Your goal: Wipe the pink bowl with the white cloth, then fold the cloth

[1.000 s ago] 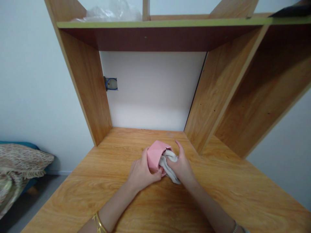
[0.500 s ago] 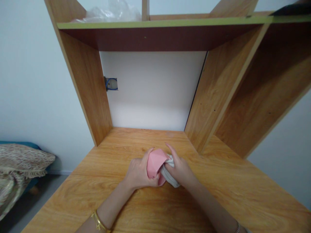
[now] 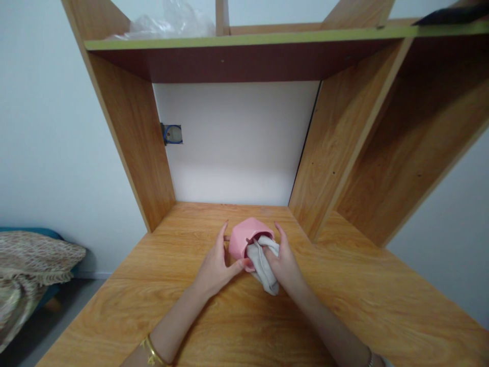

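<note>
Pink cup (image 3: 244, 238) now tilted open-side up

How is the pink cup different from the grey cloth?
The pink cup is pink, while the grey cloth is pale grey. The cup looks stiff and rounded, tipped so its mouth faces the person; the cloth is soft, bunched and creased. The left hand holds the cup from outside, while the right hand pushes the cloth into the cup's mouth, part of it trailing out. Both are held just over the wooden desk.
</note>
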A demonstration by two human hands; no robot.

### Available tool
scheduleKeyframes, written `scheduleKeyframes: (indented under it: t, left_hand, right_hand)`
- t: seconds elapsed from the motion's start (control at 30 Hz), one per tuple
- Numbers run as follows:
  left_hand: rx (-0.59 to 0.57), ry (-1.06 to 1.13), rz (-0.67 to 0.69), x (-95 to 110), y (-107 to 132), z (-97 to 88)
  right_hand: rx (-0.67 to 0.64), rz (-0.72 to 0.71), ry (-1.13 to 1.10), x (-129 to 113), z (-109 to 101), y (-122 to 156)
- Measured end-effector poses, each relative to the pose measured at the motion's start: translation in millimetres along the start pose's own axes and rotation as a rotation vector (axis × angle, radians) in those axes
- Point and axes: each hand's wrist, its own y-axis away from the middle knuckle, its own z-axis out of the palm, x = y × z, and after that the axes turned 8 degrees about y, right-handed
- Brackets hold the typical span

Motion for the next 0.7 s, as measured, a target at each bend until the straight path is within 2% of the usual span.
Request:
scheduleKeyframes:
  t: [0.17, 0.3, 0.53, 0.7]
  left_hand:
    - [-0.056, 0.051, -0.003, 7.1, 4.1, 9.2]
    - [-0.026, 0.014, -0.028, 10.0, 4.5, 11.5]
    - [-0.009, -0.233, -0.003, 12.9, 5.2, 5.9]
    - [0.007, -0.224, 0.061, 14.5, 5.6, 4.8]
  right_hand:
    - [-0.003, -0.003, -0.098, 4.2, 4.4, -1.9]
    - [-0.026, 0.007, -0.066, 4.8, 4.4, -3.6]
    - [-0.020, 0.060, 0.175, -2.2, -3.5, -5.8]
    - [-0.008, 0.008, 0.313, -5.9, -11.0, -5.7]
